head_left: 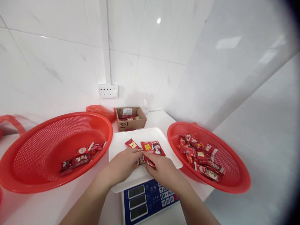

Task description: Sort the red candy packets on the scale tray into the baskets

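Observation:
On the white weighing tray of a scale lie several red snack packets. My left hand curls its fingers down over small packets in the middle of the tray. My right hand meets it there, thumb and fingers closed round a red packet. The fingertips of both hands almost touch, and part of what they hold is hidden. Just beyond them lie a larger red packet with a cartoon figure and a narrow red packet.
Large red plastic baskets stand on both sides: the left basket and the right basket hold red packets. Behind the tray are a cardboard box and a red plastic bag. The scale's blue panel faces me. A wall socket is above.

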Motion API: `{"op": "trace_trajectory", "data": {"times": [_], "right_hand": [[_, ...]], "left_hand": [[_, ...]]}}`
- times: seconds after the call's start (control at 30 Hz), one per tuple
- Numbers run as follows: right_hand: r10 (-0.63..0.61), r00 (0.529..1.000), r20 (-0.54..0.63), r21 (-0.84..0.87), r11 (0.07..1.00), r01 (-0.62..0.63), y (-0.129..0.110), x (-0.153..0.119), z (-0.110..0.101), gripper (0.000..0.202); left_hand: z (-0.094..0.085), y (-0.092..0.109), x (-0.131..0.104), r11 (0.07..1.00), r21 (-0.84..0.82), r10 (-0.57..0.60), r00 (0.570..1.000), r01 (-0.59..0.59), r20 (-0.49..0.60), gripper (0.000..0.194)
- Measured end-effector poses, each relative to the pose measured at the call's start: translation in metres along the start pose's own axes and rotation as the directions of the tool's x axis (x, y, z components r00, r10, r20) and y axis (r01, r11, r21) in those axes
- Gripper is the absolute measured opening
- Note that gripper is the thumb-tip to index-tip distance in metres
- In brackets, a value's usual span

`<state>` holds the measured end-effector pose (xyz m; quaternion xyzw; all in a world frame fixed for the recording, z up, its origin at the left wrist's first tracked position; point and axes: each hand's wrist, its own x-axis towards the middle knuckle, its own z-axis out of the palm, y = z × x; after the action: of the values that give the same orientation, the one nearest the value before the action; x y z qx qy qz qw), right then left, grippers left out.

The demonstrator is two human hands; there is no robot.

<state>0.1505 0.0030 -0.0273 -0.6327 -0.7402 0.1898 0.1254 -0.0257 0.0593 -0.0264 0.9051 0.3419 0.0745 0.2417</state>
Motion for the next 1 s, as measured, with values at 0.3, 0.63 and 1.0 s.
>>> {"op": "trace_trajectory", "data": {"times": [0.3, 0.63, 1.0], "right_hand": [[0.014, 1.0, 0.015, 0.003, 1.0, -0.014, 0.008, 0.0, 0.001, 0.045], [0.14, 0.987, -0.072, 0.062, 0.989, -0.136, 0.017, -0.005, -0.006, 0.042], [0.191, 0.976, -0.107, 0.2, 0.966, -0.167, 0.021, -0.011, -0.006, 0.042]], "left_hand": [[-0.006, 0.0, -0.003, 0.991, 0.044, -0.128, 0.992, 0.129, -0.018, 0.016], [0.001, 0.005, 0.009, 0.962, 0.011, -0.271, 0.958, 0.273, -0.092, 0.012], [-0.008, 0.007, -0.001, 0.973, -0.145, -0.206, 0.963, 0.181, -0.177, 0.017]]}}
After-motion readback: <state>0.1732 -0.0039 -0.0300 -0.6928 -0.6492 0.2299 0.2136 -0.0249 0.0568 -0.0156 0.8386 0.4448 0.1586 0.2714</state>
